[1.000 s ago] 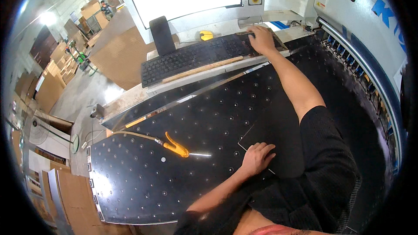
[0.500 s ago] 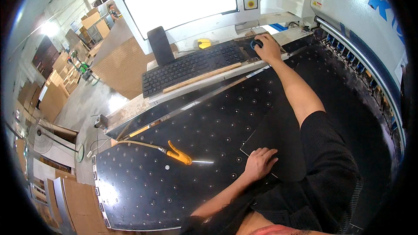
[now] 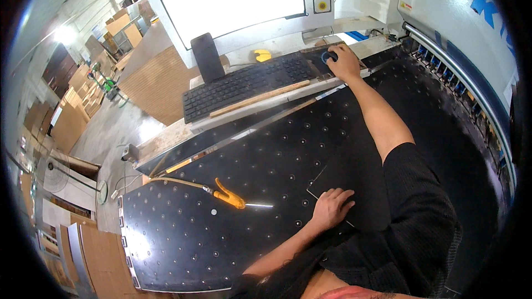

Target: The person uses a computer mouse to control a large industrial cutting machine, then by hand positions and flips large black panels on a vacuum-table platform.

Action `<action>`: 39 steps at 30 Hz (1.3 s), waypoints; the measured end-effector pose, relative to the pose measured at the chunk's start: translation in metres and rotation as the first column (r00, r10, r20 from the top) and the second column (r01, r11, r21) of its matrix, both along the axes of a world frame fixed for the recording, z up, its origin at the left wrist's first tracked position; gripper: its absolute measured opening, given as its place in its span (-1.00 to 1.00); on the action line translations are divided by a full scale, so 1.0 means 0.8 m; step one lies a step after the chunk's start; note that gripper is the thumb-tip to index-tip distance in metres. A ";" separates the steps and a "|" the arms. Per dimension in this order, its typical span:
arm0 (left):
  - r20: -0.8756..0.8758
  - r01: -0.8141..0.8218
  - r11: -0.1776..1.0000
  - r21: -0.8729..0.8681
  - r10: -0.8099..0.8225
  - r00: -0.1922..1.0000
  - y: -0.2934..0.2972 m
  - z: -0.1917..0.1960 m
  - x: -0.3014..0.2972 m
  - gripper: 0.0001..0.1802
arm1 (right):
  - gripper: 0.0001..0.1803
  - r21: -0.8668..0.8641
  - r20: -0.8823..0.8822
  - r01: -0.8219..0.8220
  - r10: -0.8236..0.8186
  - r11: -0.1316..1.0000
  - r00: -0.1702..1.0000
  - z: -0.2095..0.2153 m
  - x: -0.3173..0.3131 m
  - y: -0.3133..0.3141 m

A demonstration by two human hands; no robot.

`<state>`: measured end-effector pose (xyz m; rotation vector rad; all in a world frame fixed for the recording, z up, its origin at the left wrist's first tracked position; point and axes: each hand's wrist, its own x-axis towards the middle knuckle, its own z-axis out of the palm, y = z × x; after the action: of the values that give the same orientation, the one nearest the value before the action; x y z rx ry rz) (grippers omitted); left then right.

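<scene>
2 hands, bare. R. hand (image 3: 344, 63): cupped over & gripping blk. computer mouse (image 3: 332, 56) w/ blue trim, at R. end of console ledge (image 3: 163, 142). L. hand (image 3: 331, 209): palm down, fingers loosely bent & part-spread, nothing seen in grasp; rests on L. edge of flat blk. panel (image 3: 360, 171), which lies on R. part of blk. tabletop (image 3: 177, 232).
1 blk. keyboard (image 3: 249, 86): on ledge, L. of mouse; wood strip (image 3: 259, 98) along its near edge.
1 blk. phone-like slab (image 3: 207, 58): propped, tilted, behind keyboard's L. end.
1 yellow item (image 3: 262, 55), kind unclear: behind keyboard.
1 orange-yellow air blow gun (image 3: 230, 196), thin metal nozzle: on tabletop, L. of panel; hose (image 3: 180, 181) runs in over tabletop's far-L. corner.
1 monitor (image 3: 233, 0), screen white: beyond ledge's far edge.
</scene>
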<state>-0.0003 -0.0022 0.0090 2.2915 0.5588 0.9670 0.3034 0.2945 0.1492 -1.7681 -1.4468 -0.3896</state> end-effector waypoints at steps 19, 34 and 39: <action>-0.038 0.015 1.000 -0.001 -0.015 0.999 0.000 0.000 0.000 -0.59 | -0.55 -0.009 -0.030 0.024 -0.025 1.000 0.999 -0.008 0.005 0.005; -0.029 0.016 0.999 0.039 -0.014 0.999 -0.002 0.000 0.000 -0.60 | -0.56 0.010 -0.023 0.045 -0.045 0.999 0.999 -0.008 0.007 0.003; -0.033 0.008 0.999 0.034 -0.007 0.999 -0.001 -0.002 0.001 -0.59 | -0.56 -0.020 -0.092 0.026 -0.028 0.999 0.995 0.001 -0.006 -0.004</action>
<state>0.0008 -0.0029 0.0071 2.3423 0.5511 0.9439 0.2987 0.2915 0.1498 -1.7984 -1.3675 -0.3051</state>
